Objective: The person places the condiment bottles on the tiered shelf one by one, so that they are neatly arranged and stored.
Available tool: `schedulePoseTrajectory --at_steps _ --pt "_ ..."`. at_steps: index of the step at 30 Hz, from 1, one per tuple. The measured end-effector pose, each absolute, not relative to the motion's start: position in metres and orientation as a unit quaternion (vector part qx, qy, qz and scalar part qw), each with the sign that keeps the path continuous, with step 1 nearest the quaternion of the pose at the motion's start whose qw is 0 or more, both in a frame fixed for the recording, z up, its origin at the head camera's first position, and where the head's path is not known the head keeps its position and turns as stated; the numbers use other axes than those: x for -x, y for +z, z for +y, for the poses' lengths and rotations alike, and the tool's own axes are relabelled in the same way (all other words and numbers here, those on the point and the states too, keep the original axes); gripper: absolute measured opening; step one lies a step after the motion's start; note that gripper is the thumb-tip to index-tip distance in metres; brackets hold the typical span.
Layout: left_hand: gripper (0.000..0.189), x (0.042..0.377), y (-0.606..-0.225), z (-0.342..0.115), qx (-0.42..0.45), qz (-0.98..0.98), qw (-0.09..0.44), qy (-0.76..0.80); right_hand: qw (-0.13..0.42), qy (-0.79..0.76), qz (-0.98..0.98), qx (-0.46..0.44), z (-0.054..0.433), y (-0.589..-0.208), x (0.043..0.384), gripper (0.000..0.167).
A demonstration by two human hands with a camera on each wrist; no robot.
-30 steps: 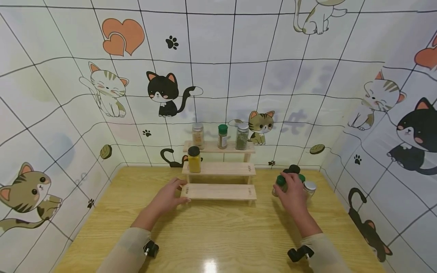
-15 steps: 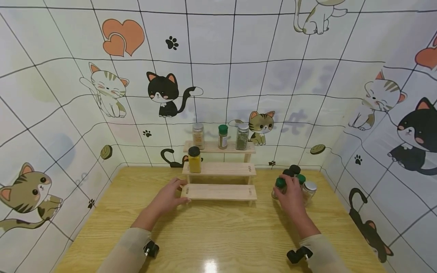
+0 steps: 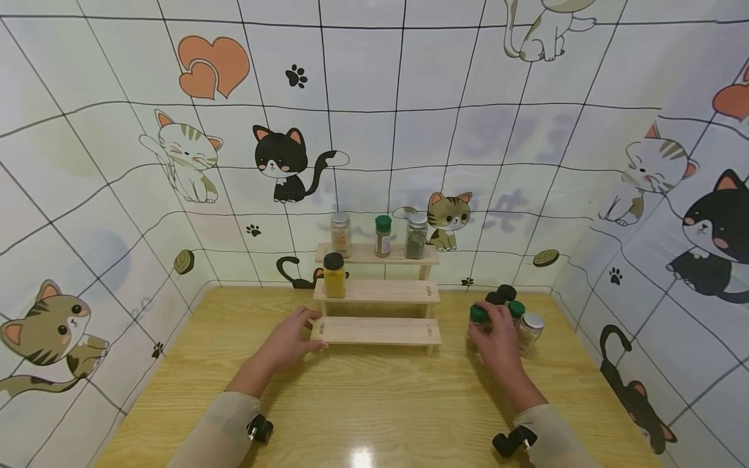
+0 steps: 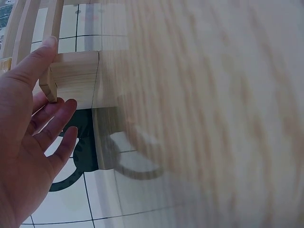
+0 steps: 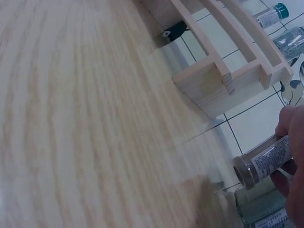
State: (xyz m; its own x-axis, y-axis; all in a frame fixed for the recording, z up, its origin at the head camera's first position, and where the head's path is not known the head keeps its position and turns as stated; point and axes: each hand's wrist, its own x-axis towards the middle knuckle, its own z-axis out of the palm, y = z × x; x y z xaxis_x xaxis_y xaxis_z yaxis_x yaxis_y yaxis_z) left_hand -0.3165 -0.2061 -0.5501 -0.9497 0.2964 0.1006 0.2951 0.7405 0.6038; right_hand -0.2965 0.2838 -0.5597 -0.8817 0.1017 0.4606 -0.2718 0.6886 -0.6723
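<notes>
A three-step wooden rack [image 3: 374, 330] stands near the back wall. My left hand [image 3: 292, 338] grips the left end of its lowest shelf, thumb on top in the left wrist view and fingers [image 4: 57, 121] around the edge. My right hand [image 3: 500, 338] pinches a small green-capped spice jar [image 3: 478, 316] right of the rack. In the right wrist view this labelled jar [image 5: 266, 161] holds brownish contents, and its base shows. Close around that hand stand a silver-capped jar [image 3: 531, 331], another green-capped jar [image 3: 516, 311] and two black-capped jars [image 3: 506, 292].
On the rack's top shelf are a silver-capped jar [image 3: 341, 235], a green-capped jar [image 3: 383, 237] and a silver-capped jar of green herbs [image 3: 416, 237]. A yellow jar with a black lid [image 3: 334, 276] sits at the middle shelf's left. Cat-printed cloth walls surround the wooden table [image 3: 374, 409].
My right hand has shifted slightly left with the green-capped spice jar, drawing it a little away from the other jars. The left hand stays on the rack.
</notes>
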Motion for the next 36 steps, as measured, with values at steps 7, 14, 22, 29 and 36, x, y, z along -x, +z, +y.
schedulePoseTrajectory --at_steps 7,14,22,29,36 --pt "0.069 0.317 -0.551 -0.206 -0.157 0.934 0.0 0.321 0.253 0.397 -0.88 -0.058 0.278 -0.55 0.297 0.052" --pt "0.068 0.316 -0.551 -0.205 -0.16 0.933 -0.003 0.322 0.276 0.415 -0.864 -0.071 0.271 -0.536 0.298 0.053" --pt "0.068 0.315 -0.549 -0.205 -0.161 0.932 -0.005 0.326 0.308 0.44 -0.836 -0.111 0.255 -0.506 0.309 0.054" --pt "0.067 0.314 -0.55 -0.205 -0.163 0.932 -0.001 0.323 0.312 0.466 -0.812 -0.163 0.234 -0.489 0.319 0.052" --pt "0.066 0.314 -0.549 -0.204 -0.153 0.935 -0.003 0.321 0.308 0.472 -0.802 -0.197 0.206 -0.479 0.333 0.053"
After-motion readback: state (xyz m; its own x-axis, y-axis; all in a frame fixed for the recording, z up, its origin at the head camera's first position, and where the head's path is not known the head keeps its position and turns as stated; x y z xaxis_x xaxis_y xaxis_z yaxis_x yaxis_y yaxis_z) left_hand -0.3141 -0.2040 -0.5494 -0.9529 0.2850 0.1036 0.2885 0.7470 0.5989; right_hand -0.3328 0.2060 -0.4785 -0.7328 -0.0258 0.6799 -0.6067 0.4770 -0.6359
